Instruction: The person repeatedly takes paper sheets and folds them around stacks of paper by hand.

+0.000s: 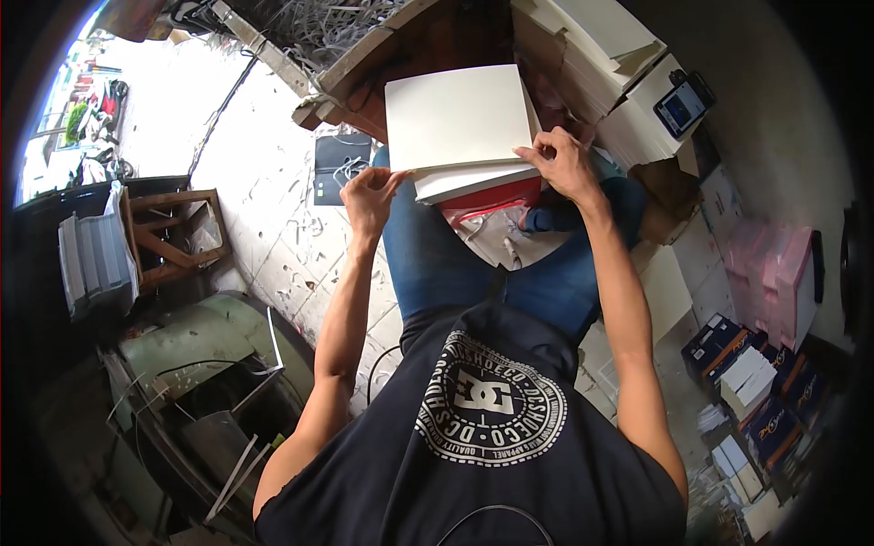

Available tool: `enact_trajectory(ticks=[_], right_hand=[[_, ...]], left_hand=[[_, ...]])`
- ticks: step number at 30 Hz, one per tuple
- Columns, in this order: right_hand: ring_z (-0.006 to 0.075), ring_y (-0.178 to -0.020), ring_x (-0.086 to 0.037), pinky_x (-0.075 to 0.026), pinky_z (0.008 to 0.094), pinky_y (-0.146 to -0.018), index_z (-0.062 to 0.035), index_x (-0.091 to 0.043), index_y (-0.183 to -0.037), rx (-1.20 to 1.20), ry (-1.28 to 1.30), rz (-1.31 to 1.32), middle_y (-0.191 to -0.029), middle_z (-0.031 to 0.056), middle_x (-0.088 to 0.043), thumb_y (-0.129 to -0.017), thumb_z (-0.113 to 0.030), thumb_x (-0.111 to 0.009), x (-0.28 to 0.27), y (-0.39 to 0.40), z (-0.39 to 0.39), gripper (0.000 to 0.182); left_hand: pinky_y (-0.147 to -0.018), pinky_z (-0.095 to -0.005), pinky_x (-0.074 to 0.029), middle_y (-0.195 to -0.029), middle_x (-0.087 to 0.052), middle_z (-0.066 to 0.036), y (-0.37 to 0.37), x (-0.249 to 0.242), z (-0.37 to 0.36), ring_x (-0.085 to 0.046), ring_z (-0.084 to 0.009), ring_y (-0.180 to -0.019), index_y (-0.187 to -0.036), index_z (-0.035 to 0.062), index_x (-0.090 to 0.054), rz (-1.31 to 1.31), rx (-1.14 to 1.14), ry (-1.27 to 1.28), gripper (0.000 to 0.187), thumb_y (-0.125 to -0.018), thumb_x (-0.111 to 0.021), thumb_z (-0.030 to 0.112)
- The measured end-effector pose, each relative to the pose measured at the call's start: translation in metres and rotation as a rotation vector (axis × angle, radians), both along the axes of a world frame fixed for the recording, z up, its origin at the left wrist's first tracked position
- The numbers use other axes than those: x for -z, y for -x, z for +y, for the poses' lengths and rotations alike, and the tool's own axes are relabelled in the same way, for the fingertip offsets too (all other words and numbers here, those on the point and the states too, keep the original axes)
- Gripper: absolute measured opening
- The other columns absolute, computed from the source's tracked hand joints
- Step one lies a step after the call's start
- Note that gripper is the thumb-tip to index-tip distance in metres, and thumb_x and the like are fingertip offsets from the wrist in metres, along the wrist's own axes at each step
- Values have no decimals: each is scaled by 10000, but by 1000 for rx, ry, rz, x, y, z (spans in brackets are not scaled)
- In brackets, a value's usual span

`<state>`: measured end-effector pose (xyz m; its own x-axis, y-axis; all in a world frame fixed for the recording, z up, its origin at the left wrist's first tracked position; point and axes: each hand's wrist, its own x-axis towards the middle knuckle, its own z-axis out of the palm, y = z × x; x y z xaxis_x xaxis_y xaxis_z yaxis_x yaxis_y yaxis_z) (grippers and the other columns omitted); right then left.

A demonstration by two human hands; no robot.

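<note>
A cream-white sheet of paper [458,116] lies before me above a paper stack [475,180], whose near edge shows beneath it. At the sheet's near left corner, my left hand [369,200] is closed, with thumb and forefinger pinching the edge. My right hand [563,164] pinches the near right corner, its other fingers curled. The sheet's near edge sits slightly apart from the stack below. Something red [492,200] shows under the stack, between my knees. How many sheets are in my fingers is hidden.
Tall paper stacks [583,55] stand at the far right, with a phone [684,105] beside them. Paper shreds [319,32] fill a wooden bin beyond. A wooden stool [177,235] and green machine [205,341] are at left. Pink-wrapped packs [769,273] and boxes [728,350] are at right.
</note>
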<state>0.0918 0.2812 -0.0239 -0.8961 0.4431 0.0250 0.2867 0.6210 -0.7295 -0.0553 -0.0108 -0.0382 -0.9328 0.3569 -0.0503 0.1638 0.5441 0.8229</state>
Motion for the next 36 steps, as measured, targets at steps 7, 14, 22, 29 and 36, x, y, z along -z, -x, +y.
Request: enact_trajectory(ticks=[7,14,22,29,36], right_hand=[[258,-878,-568,-431,475,-797,-100,-627,-939,67,-307,-100,-852,75,-543,-800,-401,-772,-13,-1,-9,362],[307,-1366,-378,-296,570,-1091,-10,-484,-1374,-212,-363,23,-1436,173,-454,-909,-441,-566,-19,53,-152,639],[243,-1357,-429,-202,553,-1126,14,-584,-1281,146,-426,137,-1390,152,-530,-866,-556,-604,13,-16,-80,705],[353,-1470,-157,-288,562,-1114,-195,-307,-1506,-92,38,369,-1583,195,-157,-650,-273,-843,-40,10,-92,1013],[270,-935,-688,-535,363,-880,-104,-675,-1153,132,109,726,-1030,116,-710,-769,-97,-742,-109,-72,-44,389]], left_hand=[[-518,-220,-458,-696,-671,-59,12,0,-5,-609,-86,-575,-871,-41,-705,-347,21,-99,437,-887,-714,395],[-481,-197,-357,-655,-596,2,12,13,-7,-497,-47,-536,-881,-16,-693,-519,44,-249,363,-946,-650,338],[-466,-184,-299,-620,-512,19,10,19,1,-397,-37,-500,-905,-46,-620,-732,-98,-528,341,-937,-677,288],[-426,-180,-208,-574,-380,103,-35,-95,22,-305,4,-474,-720,109,-579,-407,-179,-511,236,-941,-630,174],[-586,-240,-357,-731,-475,-24,-79,-163,21,-448,-99,-653,-1171,-34,-586,-77,162,-557,337,-1020,-442,230]])
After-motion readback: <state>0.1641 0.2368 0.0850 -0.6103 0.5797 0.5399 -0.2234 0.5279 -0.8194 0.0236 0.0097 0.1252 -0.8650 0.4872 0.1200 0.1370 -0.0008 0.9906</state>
